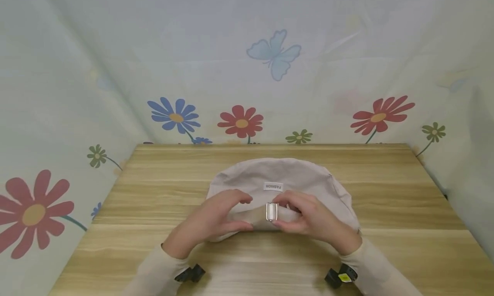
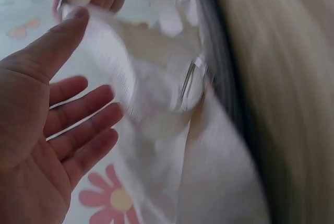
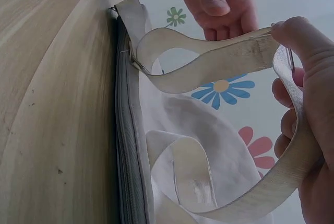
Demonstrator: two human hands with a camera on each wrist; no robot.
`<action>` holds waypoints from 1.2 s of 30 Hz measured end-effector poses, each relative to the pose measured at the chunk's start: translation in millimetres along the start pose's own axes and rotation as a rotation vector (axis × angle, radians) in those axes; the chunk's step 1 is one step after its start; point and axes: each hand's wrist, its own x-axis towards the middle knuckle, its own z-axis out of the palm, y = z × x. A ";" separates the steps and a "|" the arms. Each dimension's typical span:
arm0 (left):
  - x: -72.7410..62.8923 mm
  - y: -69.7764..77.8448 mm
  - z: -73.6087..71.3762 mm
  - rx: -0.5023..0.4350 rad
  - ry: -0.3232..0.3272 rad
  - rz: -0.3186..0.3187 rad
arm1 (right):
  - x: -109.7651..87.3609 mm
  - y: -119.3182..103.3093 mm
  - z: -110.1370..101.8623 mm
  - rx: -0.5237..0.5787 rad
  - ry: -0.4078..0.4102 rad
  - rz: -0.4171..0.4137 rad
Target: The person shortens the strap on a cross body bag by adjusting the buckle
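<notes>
A pale beige fabric bag [image 1: 235, 176] lies on the table with its small white label [image 1: 273, 186] upside down to me. Its webbing strap [image 3: 237, 59] is raised in loops above the bag. My right hand [image 1: 316, 216] pinches the metal slide buckle [image 1: 272, 211] on that strap between thumb and fingers. Beside the strap, my left hand [image 1: 216, 214] has its fingers spread and relaxed. Its thumb lies close to the strap in the left wrist view; whether it touches cannot be told. A dark zip [image 3: 128, 145] runs along the bag's edge nearest me.
The bag rests on a wood-grain table [image 1: 162, 171]. Pale curtains [image 1: 193, 51] printed with flowers and a butterfly hang behind and at both sides. Black camera mounts [image 1: 189, 273] sit at both wrists.
</notes>
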 end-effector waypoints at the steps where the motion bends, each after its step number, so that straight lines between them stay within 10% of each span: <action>1: 3.3 3.0 4.2 -0.007 0.015 0.009 | 0.5 -0.4 0.6 0.002 -0.002 0.003; 8: 19.7 18.1 26.9 -0.180 0.109 0.065 | 3.1 -3.2 2.2 0.019 -0.013 0.023; 21: 14.8 16.0 18.6 -0.361 0.049 -0.009 | -6.3 -1.1 -13.7 -0.099 -0.133 0.064; 31: 7.7 15.3 12.7 -0.325 -0.002 -0.132 | -8.2 -6.1 -21.2 -0.023 -0.093 0.203; 36: 7.9 14.6 15.6 -0.199 0.046 -0.065 | -9.9 -6.2 -19.0 0.012 -0.091 0.228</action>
